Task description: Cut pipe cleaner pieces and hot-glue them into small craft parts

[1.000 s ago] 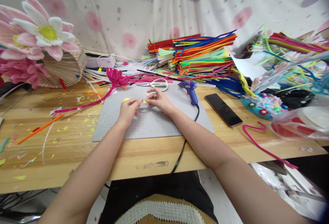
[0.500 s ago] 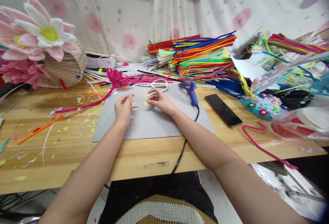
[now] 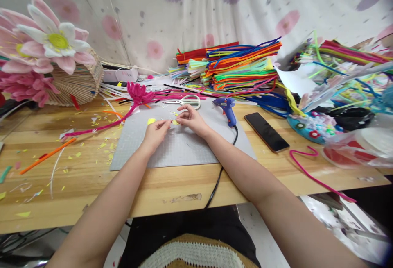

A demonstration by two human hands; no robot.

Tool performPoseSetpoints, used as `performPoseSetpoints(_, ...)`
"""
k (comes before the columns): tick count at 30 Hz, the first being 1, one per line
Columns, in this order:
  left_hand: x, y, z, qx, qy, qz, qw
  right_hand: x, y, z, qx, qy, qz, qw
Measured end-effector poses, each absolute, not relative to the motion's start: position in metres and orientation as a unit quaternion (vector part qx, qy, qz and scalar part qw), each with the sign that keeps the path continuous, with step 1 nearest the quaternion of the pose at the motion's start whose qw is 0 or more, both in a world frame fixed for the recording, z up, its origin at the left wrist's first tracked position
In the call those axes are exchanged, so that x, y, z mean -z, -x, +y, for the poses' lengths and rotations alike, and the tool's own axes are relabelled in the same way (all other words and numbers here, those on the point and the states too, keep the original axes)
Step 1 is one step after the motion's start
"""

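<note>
Tiny yellow scrap (image 3: 175, 122), pinched between closed fingers of left hand (image 3: 155, 133) and right hand (image 3: 193, 121), over grey mat (image 3: 184, 151)

Wooden table (image 3: 172, 186) bears a grey mat (image 3: 184, 153), phone (image 3: 266, 131), seemingly paper scraps (image 3: 104, 145).

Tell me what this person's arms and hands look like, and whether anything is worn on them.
The left forearm and right forearm are bare, with no sleeves in view. The left hand and right hand have no gloves, and no ring, watch or bracelet shows. Below them is dark clothing with a knitted cream and tan band.
</note>
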State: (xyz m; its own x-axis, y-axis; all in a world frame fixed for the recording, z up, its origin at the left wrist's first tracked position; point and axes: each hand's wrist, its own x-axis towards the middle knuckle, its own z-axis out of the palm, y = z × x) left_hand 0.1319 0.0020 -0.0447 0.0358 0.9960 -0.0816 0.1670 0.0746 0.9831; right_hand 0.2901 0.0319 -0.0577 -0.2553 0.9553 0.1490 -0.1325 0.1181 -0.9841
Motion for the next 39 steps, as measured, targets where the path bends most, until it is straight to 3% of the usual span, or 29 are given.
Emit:
performPoseSetpoints(23,0.048,-0.134,0.006,-0.447,-0.485,0.566,0.494,0.061,-0.283,0.031,-0.521,0.382,-0.596,0.476)
performPoseSetpoints(33,0.045,-0.139,0.01,-0.521,-0.408,0.519,0.541,0.059,-0.277,0.027,-0.595,0.329,-0.555,0.479)
performPoseSetpoints(39,0.045,-0.141,0.013,-0.517,-0.396,0.518,0.554,0.059,-0.278,0.029,-0.574,0.359,-0.546,0.494)
